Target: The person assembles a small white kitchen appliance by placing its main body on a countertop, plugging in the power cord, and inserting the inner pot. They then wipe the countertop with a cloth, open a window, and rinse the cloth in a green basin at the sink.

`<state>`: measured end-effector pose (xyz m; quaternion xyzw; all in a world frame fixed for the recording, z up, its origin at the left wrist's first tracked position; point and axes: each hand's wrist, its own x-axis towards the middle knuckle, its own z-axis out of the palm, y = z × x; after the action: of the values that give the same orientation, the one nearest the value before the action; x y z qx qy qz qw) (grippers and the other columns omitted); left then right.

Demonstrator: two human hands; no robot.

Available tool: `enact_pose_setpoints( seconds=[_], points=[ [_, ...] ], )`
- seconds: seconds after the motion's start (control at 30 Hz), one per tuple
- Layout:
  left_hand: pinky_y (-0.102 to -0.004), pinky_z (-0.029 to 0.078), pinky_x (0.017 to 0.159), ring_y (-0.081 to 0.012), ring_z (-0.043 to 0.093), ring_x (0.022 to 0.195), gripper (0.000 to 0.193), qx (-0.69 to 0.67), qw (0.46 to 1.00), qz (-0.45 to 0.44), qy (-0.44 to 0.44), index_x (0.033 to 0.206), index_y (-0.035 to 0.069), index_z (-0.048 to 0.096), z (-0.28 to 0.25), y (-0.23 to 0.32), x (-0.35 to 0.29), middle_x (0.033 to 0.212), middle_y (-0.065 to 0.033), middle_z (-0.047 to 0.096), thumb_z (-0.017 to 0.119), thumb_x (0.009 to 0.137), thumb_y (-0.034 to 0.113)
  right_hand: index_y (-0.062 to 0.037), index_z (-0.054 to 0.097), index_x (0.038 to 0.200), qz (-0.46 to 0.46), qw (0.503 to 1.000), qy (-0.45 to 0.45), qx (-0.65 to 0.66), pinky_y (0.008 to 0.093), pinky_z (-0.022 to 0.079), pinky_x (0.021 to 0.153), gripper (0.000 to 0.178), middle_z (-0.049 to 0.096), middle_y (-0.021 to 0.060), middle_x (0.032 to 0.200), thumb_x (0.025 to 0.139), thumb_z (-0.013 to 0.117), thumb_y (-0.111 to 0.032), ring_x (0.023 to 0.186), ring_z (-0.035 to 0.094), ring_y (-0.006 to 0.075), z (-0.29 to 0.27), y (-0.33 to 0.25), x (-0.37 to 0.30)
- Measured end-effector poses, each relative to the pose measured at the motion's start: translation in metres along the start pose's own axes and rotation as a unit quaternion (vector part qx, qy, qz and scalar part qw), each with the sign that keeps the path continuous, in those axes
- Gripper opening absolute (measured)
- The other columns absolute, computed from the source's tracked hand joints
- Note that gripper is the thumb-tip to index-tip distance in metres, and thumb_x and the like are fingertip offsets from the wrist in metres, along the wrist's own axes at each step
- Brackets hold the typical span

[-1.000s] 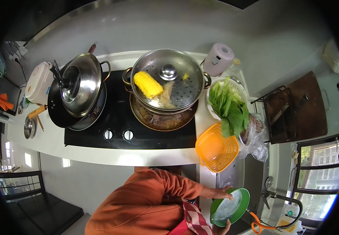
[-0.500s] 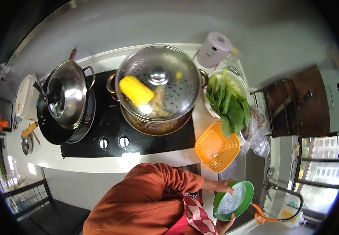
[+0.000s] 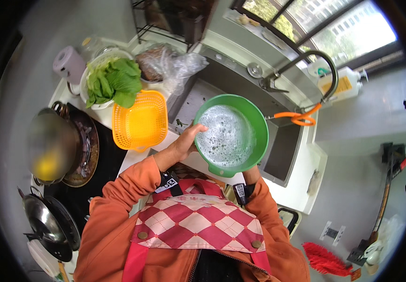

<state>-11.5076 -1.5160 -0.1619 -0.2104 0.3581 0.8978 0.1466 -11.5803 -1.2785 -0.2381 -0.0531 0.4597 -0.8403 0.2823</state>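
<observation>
A green plastic basin (image 3: 260,136) of cloudy, foamy water (image 3: 225,135) is held over the sink's near side, slightly tilted. My left hand (image 3: 187,142) is closed on its left rim, thumb over the edge towards the foam. Under the near right side of the basin my right hand (image 3: 251,175) supports it, its fingers mostly hidden. Behind and around the basin lies the grey sink (image 3: 278,155). A dark hose-like tap (image 3: 301,58) with an orange fitting (image 3: 297,116) reaches in just right of the basin.
Left of the sink stand an orange-yellow basket (image 3: 140,120), leafy greens (image 3: 118,80) in a white colander, and a clear plastic bag (image 3: 181,66). Pots and a wok (image 3: 45,218) occupy the hob at far left. A white pump bottle (image 3: 341,83) is by the window.
My view has swung right from the hob to the sink, so the basin now appears in the middle. Both hands still hold it.
</observation>
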Motion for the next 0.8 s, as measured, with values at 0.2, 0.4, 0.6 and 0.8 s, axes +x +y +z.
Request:
enact_pose_setpoints(
  seconds=[0.2,0.4,0.6,0.8],
  points=[
    [-0.0333,0.051,0.077,-0.0178,0.061,0.089,0.044,0.005,0.997,0.027,0.079,0.117,0.005,0.049,0.032,-0.008,0.016,0.104,-0.008,0.058,0.053,0.082,0.031,-0.0071,0.045,0.128,0.064,0.994,-0.087,-0.023,0.0369,0.045,0.092,0.043,0.052,0.0073,0.124,0.09,0.054,-0.027,0.11,0.052,0.0199,0.005,0.003,0.006],
    [-0.0335,0.05,0.081,-0.0199,0.061,0.094,0.048,0.026,0.994,0.019,0.1,0.12,0.002,0.045,0.051,-0.018,0.031,0.11,-0.0103,0.058,0.054,0.082,0.031,-0.007,0.043,0.131,0.208,0.944,-0.06,0.249,0.0447,0.043,0.092,0.049,0.049,0.0096,0.13,0.092,0.044,-0.036,0.113,0.051,0.0271,-0.042,-0.024,-0.016],
    [-0.0341,0.051,0.082,-0.0204,0.06,0.097,0.047,0.03,0.996,-0.003,0.084,0.118,0.0,0.046,0.061,-0.034,0.046,0.11,-0.0108,0.058,0.054,0.082,0.028,-0.0051,0.052,0.121,0.121,0.975,0.019,0.186,0.0421,0.046,0.09,0.042,0.056,0.011,0.121,0.091,0.046,-0.034,0.108,0.055,0.0267,-0.066,-0.028,0.019],
    [-0.0343,0.048,0.082,-0.0217,0.059,0.095,0.044,0.066,0.989,0.031,0.13,0.114,0.006,0.053,0.054,-0.03,0.045,0.107,-0.0074,0.06,0.053,0.08,0.033,-0.007,0.052,0.12,0.276,0.931,-0.004,0.24,0.0378,0.051,0.078,0.045,0.06,0.0109,0.112,0.092,0.046,-0.042,0.095,0.06,0.024,-0.038,-0.016,0.0]
  ],
)
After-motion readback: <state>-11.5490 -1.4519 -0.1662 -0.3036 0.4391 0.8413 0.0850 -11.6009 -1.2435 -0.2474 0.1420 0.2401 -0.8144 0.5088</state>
